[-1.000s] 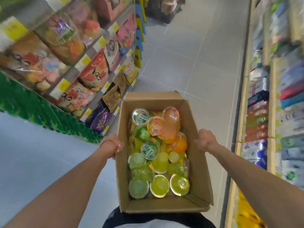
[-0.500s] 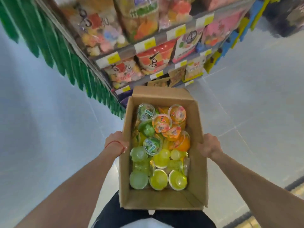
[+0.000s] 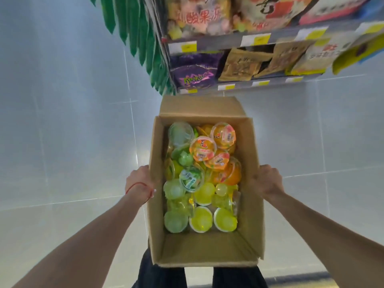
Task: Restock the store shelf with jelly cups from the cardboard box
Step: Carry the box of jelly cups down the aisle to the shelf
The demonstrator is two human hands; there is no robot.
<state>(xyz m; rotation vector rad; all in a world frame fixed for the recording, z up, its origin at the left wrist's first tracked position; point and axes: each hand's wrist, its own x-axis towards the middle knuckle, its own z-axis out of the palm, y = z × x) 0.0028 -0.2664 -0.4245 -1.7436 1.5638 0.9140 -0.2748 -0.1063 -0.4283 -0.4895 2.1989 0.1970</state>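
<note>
The left hand point(image 3: 138, 185) and right hand point(image 3: 267, 181) are gripping opposite walls of the cardboard box point(image 3: 207, 251) at frame centre, likely carrying it level so the jelly cups point(image 3: 200, 175) inside are not spilling before the shelf point(image 3: 284, 37) at top.

left hand point(image 3: 139, 185) fingers: hidden by cardboard box point(image 3: 251, 215) | price tags point(image 3: 255, 40): blurred
</note>
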